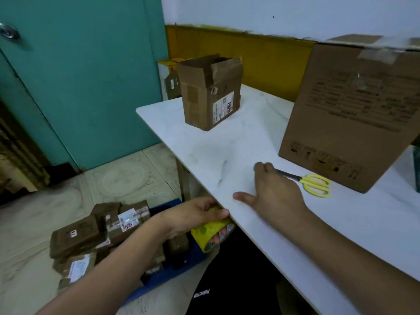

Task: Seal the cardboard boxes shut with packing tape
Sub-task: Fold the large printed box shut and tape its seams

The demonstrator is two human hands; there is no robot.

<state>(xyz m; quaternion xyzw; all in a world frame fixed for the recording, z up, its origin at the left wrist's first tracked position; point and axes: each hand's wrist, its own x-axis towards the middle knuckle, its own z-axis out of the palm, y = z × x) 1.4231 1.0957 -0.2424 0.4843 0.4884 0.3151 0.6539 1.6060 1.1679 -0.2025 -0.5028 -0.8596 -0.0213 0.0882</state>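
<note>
Tape roll (pixel 210 233) — in left hand (pixel 195 214), seemingly below table edge (pixel 188 162).

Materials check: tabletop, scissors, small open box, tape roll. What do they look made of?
tabletop: white, faint grey veining, smooth low sheen; marble or marble-look laminate, can't tell.
scissors: dark metal blades, glossy yellow handles, probably plastic.
small open box: matte brown cardboard, creased flaps, white paper label.
tape roll: glossy yellowish film, likely plastic.
</note>
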